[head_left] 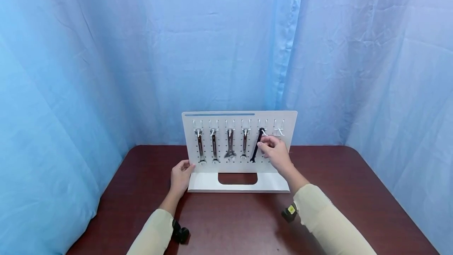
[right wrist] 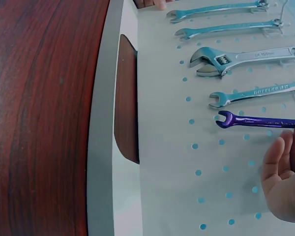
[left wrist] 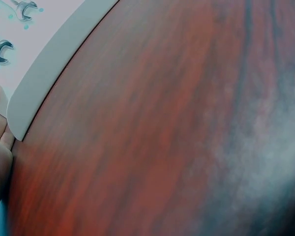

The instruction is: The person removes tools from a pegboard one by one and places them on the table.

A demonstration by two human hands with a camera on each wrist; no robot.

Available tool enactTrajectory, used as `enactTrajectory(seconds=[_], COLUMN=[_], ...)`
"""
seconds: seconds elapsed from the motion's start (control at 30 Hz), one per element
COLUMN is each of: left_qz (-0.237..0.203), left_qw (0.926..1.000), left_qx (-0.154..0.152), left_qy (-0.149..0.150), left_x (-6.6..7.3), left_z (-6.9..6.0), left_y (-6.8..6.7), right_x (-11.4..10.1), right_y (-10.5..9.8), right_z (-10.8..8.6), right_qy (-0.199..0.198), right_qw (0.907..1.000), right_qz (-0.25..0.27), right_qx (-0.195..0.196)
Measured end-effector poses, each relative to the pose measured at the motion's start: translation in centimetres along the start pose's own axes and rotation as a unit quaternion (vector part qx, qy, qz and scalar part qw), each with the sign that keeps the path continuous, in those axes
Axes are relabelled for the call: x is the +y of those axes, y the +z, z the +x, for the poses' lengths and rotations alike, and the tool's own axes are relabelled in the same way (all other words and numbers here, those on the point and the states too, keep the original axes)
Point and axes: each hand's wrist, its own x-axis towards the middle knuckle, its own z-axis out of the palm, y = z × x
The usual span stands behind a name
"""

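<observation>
On the worktop (head_left: pixel 230 219), the left hand (head_left: pixel 180 177) gripped the pegboard (head_left: pixel 238 167) at its seven-o'clock corner. The right hand (head_left: pixel 277 154), nearer to the purple wrench (right wrist: pixel 260 121), pinched its shaft in a narrow grip. The wrench lay at nine o'clock from that hand, long axis running one o'clock to seven, upper end at a hook (head_left: pixel 264 133); seating unconfirmed. Four silver wrenches (head_left: pixel 230 143) hung farther towards nine. Blue curtain (head_left: pixel 198 50) stood beyond.

Purple wrench (right wrist: pixel 260 121), white pegboard (right wrist: pixel 162 147), dark-streaked reddish-brown table (head_left: pixel 233 223), blue curtain (head_left: pixel 177 58).
</observation>
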Motion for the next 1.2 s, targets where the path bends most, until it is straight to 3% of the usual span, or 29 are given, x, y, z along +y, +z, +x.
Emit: enactTrajectory(seconds=[0.2, 0.57, 0.73, 1.2], left_qz=[-0.001, -0.002, -0.011, -0.021], left_qw=[1.0, 1.0, 0.9999, 0.9998], left_qx=[-0.001, -0.004, -0.002, -0.005], left_qy=[0.005, 0.003, 0.009, 0.004], left_x=[-0.2, -0.2, -0.2, -0.2], left_z=[-0.1, 0.1, 0.2, 0.1], left_y=[-0.1, -0.2, -0.2, -0.1], right_x=[-0.4, -0.2, -0.5, -0.7], right_y=[0.0, -1.0, -1.2, -2.3], right_z=[-0.7, -1.3, -1.7, -2.8], right_qy=[0.002, 0.022, 0.014, 0.0], right_qw=[1.0, 0.9984, 0.9971, 0.9963], right_qz=[-0.007, 0.024, 0.043, 0.058], right_qx=[-0.004, -0.047, -0.061, -0.063])
